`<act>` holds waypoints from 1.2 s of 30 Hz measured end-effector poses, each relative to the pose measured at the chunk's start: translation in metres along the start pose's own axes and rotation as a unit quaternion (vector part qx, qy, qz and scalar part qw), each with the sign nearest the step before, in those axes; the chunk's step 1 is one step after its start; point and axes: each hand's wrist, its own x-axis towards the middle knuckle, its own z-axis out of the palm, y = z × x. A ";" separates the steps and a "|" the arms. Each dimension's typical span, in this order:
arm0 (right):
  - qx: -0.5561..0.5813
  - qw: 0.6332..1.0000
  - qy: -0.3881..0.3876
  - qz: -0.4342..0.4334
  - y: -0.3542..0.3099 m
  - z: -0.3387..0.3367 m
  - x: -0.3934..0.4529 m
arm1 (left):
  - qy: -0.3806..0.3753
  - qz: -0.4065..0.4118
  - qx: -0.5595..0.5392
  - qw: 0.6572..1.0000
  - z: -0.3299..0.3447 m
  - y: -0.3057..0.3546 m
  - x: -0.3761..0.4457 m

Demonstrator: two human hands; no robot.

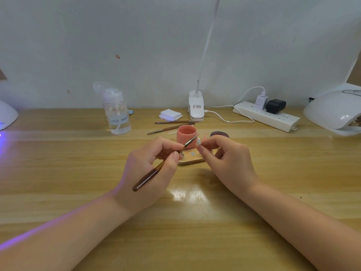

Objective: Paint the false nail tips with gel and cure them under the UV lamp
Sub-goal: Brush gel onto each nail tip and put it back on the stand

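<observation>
My left hand (150,169) grips a brown-handled nail brush (156,170), its tip pointing up and right toward a clear false nail tip (199,142). My right hand (224,159) pinches that tip between thumb and forefinger. Brush tip and nail tip almost meet above a small wooden holder board (192,160). Just behind them stands an open pink gel pot (186,136), with its dark lid (219,134) lying to the right. A white UV lamp (334,112) sits at the far right; another UV lamp (6,115) glows purple at the far left.
Two spare brushes (172,125) lie behind the pot, beside a stack of white wipes (170,115). A clear pump bottle (117,112) stands at back left. A clip desk lamp (196,105), its cable and a power strip (267,116) line the back edge of the wooden table (78,153).
</observation>
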 end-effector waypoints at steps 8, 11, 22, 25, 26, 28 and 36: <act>0.000 1.000 -0.001 0.001 0.002 0.001 -0.001 | -0.027 0.030 0.021 0.999 -0.002 -0.002 -0.001; 0.001 1.000 0.000 0.003 0.002 0.000 -0.001 | -0.015 0.036 0.014 0.999 -0.002 -0.001 -0.001; 0.019 0.999 0.000 0.025 0.004 0.001 0.000 | -0.023 0.012 0.010 1.000 -0.001 -0.001 -0.002; 0.036 0.999 -0.001 0.035 0.004 0.000 0.000 | -0.004 -0.007 -0.019 1.000 0.000 0.000 -0.001; 0.039 0.999 -0.002 0.035 0.004 0.000 0.000 | -0.001 -0.022 -0.029 0.999 0.001 0.000 -0.001; 0.046 0.998 -0.005 0.034 0.003 0.000 0.000 | -0.006 -0.046 -0.041 0.998 0.003 -0.001 -0.001; 0.065 0.997 -0.009 0.046 0.002 -0.001 0.001 | -0.014 -0.035 -0.059 0.998 0.000 -0.002 -0.003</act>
